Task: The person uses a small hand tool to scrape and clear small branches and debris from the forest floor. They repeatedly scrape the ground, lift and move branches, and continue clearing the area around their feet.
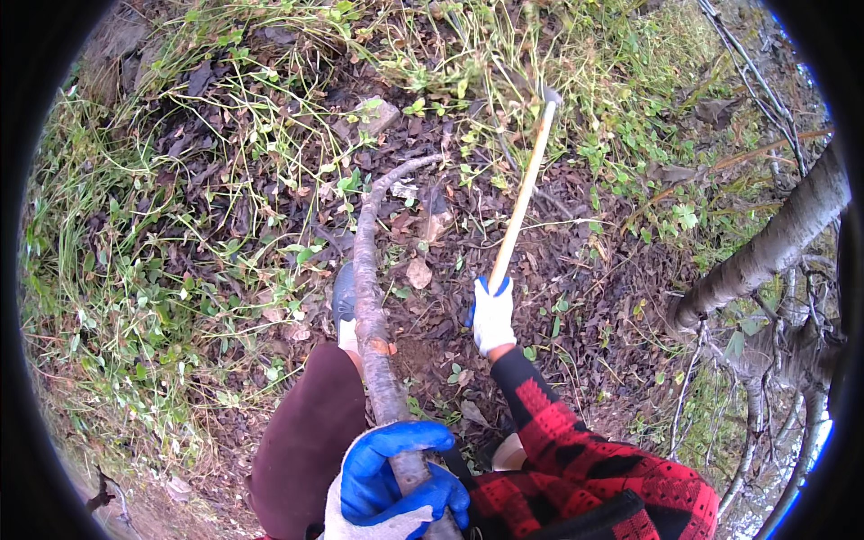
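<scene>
My left hand, in a white glove with a blue coated palm, is closed around the thick lower part of a tree branch. The branch runs away from me past my shoe and bends right at its thin far end. My right hand, gloved alike, grips the near end of a pale wooden handle. A dull metal head sits at the handle's far end, partly lost among grass; its exact kind cannot be told. An orange-brown cut mark shows on the branch's bark.
Dead leaves and green weeds cover the ground around my shoe. A stone lies beyond the branch's tip. On the right stand a leaning tree trunk and bare branches. Thin twigs reach in at the upper right.
</scene>
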The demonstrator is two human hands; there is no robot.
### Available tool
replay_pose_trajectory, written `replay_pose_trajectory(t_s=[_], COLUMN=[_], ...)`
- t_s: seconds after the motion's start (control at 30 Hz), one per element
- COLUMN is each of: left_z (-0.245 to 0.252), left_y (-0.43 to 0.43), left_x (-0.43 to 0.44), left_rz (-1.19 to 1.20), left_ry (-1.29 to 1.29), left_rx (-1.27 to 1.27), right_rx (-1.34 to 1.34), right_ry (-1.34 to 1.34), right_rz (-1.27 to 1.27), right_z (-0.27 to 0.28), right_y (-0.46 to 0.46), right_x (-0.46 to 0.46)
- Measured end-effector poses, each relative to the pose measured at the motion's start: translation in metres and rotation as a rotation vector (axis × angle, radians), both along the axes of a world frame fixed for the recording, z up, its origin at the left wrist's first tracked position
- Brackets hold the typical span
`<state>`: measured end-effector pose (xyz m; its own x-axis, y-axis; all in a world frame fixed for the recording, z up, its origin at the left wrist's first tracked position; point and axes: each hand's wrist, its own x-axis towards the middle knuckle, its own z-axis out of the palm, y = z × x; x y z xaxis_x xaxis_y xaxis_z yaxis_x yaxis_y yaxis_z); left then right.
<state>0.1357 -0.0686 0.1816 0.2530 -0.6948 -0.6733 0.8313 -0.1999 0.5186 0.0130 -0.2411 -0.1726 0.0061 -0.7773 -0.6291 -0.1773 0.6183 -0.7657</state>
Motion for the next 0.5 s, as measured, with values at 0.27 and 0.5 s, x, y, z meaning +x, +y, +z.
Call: replay_pose_trajectory(t_s=[0.27, 0.5], left_z=[0.002, -0.002], left_y=[0.003, 0.003], left_x=[-0.003, 0.002], left_rz=[0.015, 0.014], left_ry=[-0.001, -0.003], left_rx=[-0.021, -0.005], right_rx=[-0.414, -0.776], right_ry=[0.087, 0.921], right_rz=[-0.102, 0.222], right_z=[0.026, 0.06], right_y=[-0.082, -0.317], right_x=[-0.008, 0.015])
